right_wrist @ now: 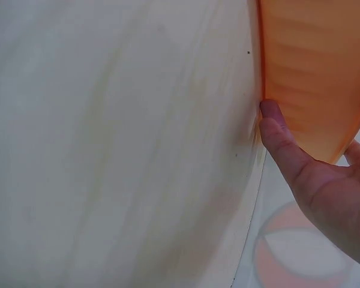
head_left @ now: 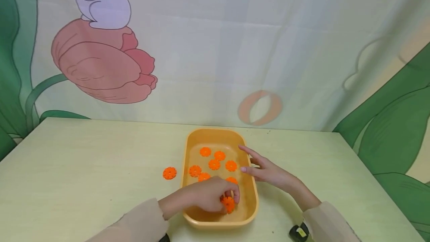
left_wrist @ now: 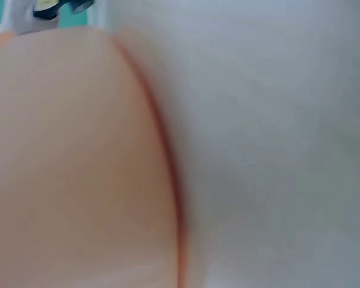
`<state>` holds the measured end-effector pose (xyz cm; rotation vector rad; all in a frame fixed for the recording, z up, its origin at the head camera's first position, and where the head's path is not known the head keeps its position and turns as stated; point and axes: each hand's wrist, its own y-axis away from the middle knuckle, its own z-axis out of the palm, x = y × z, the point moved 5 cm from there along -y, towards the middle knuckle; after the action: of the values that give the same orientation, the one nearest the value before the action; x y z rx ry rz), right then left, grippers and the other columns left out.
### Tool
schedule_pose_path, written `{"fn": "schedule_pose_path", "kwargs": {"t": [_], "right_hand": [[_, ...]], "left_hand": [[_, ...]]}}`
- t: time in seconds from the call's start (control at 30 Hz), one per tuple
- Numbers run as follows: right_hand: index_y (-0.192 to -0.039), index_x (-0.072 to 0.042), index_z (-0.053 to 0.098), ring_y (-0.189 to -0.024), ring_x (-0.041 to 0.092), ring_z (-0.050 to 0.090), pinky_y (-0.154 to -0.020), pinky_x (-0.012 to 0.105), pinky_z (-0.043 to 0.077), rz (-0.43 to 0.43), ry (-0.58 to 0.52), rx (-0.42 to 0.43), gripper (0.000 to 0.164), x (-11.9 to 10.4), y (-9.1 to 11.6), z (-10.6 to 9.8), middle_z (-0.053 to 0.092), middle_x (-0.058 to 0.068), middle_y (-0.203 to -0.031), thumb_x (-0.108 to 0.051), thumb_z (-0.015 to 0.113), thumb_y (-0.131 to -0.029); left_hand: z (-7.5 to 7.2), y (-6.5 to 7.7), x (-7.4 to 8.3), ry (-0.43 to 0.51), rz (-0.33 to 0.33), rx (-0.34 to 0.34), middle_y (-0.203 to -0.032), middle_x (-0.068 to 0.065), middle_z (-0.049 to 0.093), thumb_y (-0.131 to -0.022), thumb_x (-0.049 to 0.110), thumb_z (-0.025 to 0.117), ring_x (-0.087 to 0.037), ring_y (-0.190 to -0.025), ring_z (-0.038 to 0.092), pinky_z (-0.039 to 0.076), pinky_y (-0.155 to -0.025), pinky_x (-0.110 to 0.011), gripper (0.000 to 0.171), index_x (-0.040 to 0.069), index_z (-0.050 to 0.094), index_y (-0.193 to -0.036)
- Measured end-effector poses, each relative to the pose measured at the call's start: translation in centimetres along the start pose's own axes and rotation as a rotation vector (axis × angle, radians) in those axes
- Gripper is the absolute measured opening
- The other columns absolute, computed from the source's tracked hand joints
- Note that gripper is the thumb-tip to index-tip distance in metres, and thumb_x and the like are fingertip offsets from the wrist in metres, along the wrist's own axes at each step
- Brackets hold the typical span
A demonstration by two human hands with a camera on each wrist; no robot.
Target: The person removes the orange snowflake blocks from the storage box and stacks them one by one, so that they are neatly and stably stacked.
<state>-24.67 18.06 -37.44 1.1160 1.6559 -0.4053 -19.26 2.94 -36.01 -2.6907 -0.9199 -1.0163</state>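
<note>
Here, bent left fingers (head_left: 236, 193) on orange disc (head_left: 229, 205)

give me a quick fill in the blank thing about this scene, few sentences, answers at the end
The person's ____ grip holds a flower-shaped disc in the tray. The discs are all ____ in colour. The number of discs on the table outside the tray is ____. In the head view, that loose disc lies to the tray's ____, with the right grip on its other side.

Missing words: left; orange; one; left
</note>
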Motion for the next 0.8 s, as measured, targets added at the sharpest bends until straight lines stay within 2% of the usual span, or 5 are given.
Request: {"fn": "schedule_pose_path", "kwargs": {"t": [0.27,0.47,0.57,0.7,0.8], "right_hand": [[-0.145,-0.029,0.019,-0.133,0.038,0.02,-0.092,0.051,0.04,0.005,0.002,0.013,0.067,0.0,-0.1,0.0,0.013,0.011,-0.15,-0.031,0.057,-0.09],[-0.144,-0.032,0.02,-0.133,0.038,0.019,-0.092,0.052,0.039,0.01,0.01,0.018,0.067,0.1,-0.1,0.0,0.014,0.011,-0.15,-0.033,0.058,-0.089],[-0.144,-0.033,0.02,-0.134,0.039,0.017,-0.093,0.054,0.037,0.01,0.014,0.015,0.066,0.2,-0.1,0.0,0.012,0.011,-0.151,-0.033,0.057,-0.089],[-0.144,-0.033,0.02,-0.133,0.039,0.018,-0.094,0.054,0.037,0.011,0.011,0.011,0.066,0.3,-0.1,0.1,0.013,0.012,-0.15,-0.032,0.057,-0.089],[-0.145,-0.031,0.019,-0.132,0.038,0.024,-0.093,0.053,0.038,0.007,0.004,0.007,0.066,0.3,-0.1,0.1,0.017,0.015,-0.148,-0.03,0.056,-0.09]], "left_hand": [[-2.0,1.6,-0.3,0.16,0.018,0.052,-0.092,0.002,0.061,-0.074,-0.006,0.064,-0.007,-0.079,0.048,0.042,-0.074,-0.018,0.026,0.006,0.061,-0.096],[-3.3,2.8,-0.8,0.288,0.006,0.101,-0.099,0.0,0.062,-0.076,-0.005,0.062,-0.012,-0.09,0.051,0.044,-0.078,-0.021,0.026,0.004,0.061,-0.101],[-3.9,3.3,-1.1,0.374,-0.026,0.121,-0.096,0.0,0.061,-0.077,-0.005,0.061,-0.014,-0.089,0.054,0.048,-0.069,-0.024,0.025,0.001,0.061,-0.101],[-4.6,4.0,-1.6,0.487,-0.109,0.117,-0.095,-0.004,0.058,-0.079,-0.004,0.058,-0.017,-0.075,0.062,0.048,-0.052,-0.029,0.024,0.0,0.061,-0.103],[-4.9,4.5,-2.0,0.545,-0.157,0.12,-0.094,-0.006,0.057,-0.082,-0.002,0.057,-0.02,-0.067,0.064,0.048,-0.051,-0.029,0.023,0.001,0.06,-0.105]]}}
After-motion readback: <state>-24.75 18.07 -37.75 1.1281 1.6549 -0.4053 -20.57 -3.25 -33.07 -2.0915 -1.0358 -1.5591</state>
